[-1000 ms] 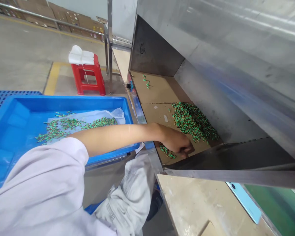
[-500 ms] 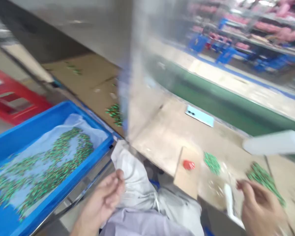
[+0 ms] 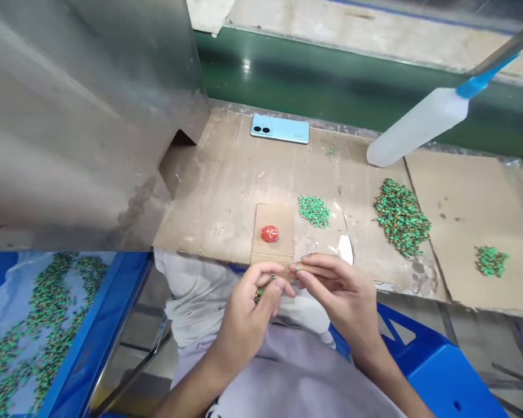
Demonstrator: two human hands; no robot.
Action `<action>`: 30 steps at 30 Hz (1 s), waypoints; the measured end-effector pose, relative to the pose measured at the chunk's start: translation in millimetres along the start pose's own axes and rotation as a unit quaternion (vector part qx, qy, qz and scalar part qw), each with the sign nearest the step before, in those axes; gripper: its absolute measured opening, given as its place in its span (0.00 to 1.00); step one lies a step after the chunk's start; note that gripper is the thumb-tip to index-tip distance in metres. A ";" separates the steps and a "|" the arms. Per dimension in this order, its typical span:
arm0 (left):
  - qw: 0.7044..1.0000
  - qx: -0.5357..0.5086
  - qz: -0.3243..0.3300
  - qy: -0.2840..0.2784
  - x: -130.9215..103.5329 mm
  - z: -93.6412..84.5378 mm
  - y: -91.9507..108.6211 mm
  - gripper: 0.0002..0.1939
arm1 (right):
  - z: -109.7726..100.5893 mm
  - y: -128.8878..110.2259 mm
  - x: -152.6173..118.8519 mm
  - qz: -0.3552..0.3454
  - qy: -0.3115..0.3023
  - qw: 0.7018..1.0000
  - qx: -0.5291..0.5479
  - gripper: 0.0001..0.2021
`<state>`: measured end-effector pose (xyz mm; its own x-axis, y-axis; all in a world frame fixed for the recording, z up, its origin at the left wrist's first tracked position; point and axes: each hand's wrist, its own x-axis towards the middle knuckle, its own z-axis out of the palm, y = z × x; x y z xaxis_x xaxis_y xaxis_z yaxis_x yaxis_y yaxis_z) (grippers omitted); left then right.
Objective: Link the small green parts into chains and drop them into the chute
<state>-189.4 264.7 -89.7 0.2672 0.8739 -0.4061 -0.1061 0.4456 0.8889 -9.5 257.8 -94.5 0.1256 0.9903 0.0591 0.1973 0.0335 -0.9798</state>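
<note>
My left hand [image 3: 255, 305] is curled around several small green and gold pieces [image 3: 258, 295], just in front of the table's edge. Close beside it, my right hand [image 3: 340, 287] pinches a tiny green piece [image 3: 298, 269] between thumb and forefinger. A small cardboard rectangle [image 3: 261, 249] lies beyond my hands, with a shiny red oval [image 3: 269, 233] on it. To its right is a small pile of green pieces [image 3: 314, 211]. A larger green and gold pile [image 3: 401, 217] lies further right.
A light blue phone [image 3: 280, 129] lies at the back of the cardboard-covered table [image 3: 218, 191]. A white bottle [image 3: 418, 128] leans at the back right. A metal panel [image 3: 70, 128] stands left. Below it, a blue tray [image 3: 107, 325] holds many green pieces. Another small pile [image 3: 491, 261] lies far right.
The view has swung right, toward the table. My hands, wide apart before, have come together over my lap. Green pieces now show in my left hand.
</note>
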 end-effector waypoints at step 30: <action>0.998 -0.054 -0.037 -0.006 32.3 -33.0 5.4 0.12 | -1.1 38.1 63.8 -0.094 -0.083 0.990 -0.066 0.07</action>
<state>-213.1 301.8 -105.0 0.2892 0.8358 -0.4666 -0.1881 0.5276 0.8284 7.1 322.0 -127.9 -0.0854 0.9770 0.1953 0.3295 0.2127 -0.9199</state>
